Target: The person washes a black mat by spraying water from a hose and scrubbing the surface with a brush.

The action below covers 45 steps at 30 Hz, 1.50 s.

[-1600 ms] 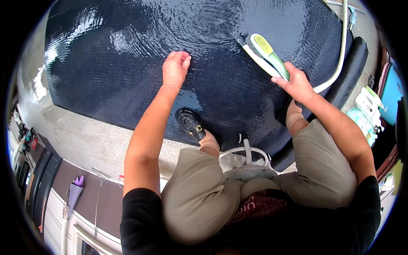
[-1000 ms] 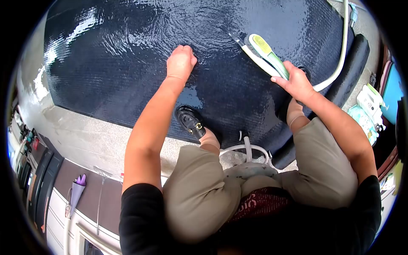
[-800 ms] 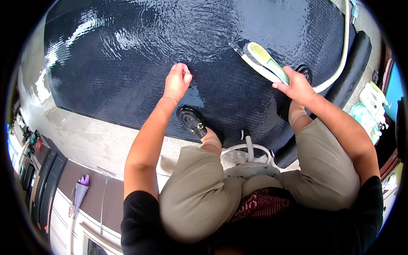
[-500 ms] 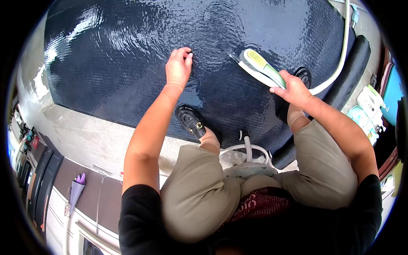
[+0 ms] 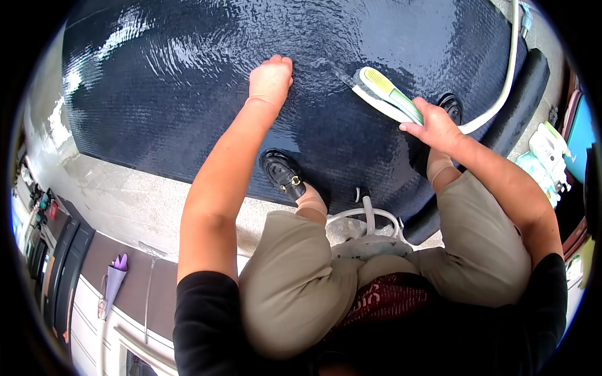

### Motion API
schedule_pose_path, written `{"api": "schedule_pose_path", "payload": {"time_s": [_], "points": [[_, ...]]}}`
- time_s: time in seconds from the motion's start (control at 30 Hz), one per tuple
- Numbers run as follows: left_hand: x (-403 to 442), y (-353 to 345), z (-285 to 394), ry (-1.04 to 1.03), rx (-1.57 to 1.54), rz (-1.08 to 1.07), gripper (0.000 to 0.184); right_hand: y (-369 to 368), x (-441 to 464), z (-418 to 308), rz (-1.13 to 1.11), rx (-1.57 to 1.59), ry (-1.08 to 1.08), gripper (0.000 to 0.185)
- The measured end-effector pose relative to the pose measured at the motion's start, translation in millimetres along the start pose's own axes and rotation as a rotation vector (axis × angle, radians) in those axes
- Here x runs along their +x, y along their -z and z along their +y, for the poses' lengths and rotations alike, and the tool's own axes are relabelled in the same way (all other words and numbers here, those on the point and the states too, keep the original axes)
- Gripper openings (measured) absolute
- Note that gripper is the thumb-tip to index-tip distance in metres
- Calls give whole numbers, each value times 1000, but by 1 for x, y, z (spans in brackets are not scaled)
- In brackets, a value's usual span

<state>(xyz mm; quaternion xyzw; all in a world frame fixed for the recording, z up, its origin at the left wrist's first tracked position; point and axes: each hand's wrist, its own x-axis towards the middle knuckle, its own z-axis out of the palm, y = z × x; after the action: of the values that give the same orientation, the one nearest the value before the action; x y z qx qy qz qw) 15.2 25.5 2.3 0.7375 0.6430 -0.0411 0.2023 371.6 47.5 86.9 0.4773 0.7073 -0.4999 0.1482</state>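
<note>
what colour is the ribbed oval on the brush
The ribbed oval on the brush is yellow-green; best view: head.

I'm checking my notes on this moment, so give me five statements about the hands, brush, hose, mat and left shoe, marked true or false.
1. The right hand grips a brush. True.
2. The left hand rests on the left knee. False: it is out over the dark mat.
3. A white hose runs to the right hand. True.
4. The mat is dry. False: it is wet and rippled.
5. The left shoe is black. True.
</note>
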Motion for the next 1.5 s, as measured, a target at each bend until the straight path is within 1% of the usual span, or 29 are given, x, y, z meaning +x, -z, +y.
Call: {"api": "schedule_pose_path", "payload": {"time_s": [0.07,0.17,0.23,0.3,0.37,0.43,0.5,0.53,0.57,0.63,0.67,0.77,0.87,0.93,0.97,1.0,1.1,1.13,1.23,1.3,1.33,1.37,1.43,1.5], "points": [[3,2,8,6,88,-50,18,-1,-1,-1,-1,2,-18,40],[-8,-1,-1,60,81,-15,19,2,-1,-2,5,4,-38,40],[-26,-4,-23,218,-3,29,14,0,-3,1,2,13,-45,41],[-46,0,-41,290,-64,58,12,-1,-4,6,15,63,-13,41],[-57,0,-39,305,-104,72,11,-2,-5,6,9,54,-14,41],[-55,-3,-31,230,-168,145,10,1,-4,-1,-60,46,-118,37],[-47,-6,-17,139,-333,205,12,2,-3,-3,-60,39,-109,37],[-41,-13,-16,126,-373,208,16,2,-3,-3,-59,38,-99,38],[-35,-17,-13,111,-365,264,11,2,-3,-2,-60,36,-100,38],[-28,-18,-10,172,-375,238,9,0,-2,2,-19,15,-67,38],[-27,-16,-9,170,-374,236,9,-1,-2,3,-18,17,-68,38],[-21,-9,-6,218,-329,181,10,-3,-3,3,-19,13,-51,40],[-12,0,4,282,-239,83,11,-1,-2,2,-36,-5,-38,40],[-4,-1,10,268,-49,31,12,-1,0,1,-47,0,-84,38],[-2,-1,13,271,-50,31,12,-1,0,1,-48,-2,-82,38],[0,-1,15,226,4,4,11,-1,1,1,-45,-14,-81,38],[6,-8,18,149,148,11,13,-1,2,1,-36,-15,-81,38],[5,-8,17,126,143,22,13,-1,2,1,-34,-7,-84,38],[0,-3,11,79,79,36,12,0,-1,0,-43,14,-86,38],[-3,-3,8,247,-63,33,10,-1,-1,6,-40,8,-80,38],[-5,-5,5,322,-184,67,11,-2,-2,8,-41,-4,-67,37],[-9,-6,2,323,-186,64,11,-2,-3,8,-44,-4,-69,37],[-16,-11,-10,401,-269,155,11,-1,-4,6,-59,29,-91,37],[-24,-9,-22,362,-357,166,9,-1,-4,6,-56,42,-72,38]]}}
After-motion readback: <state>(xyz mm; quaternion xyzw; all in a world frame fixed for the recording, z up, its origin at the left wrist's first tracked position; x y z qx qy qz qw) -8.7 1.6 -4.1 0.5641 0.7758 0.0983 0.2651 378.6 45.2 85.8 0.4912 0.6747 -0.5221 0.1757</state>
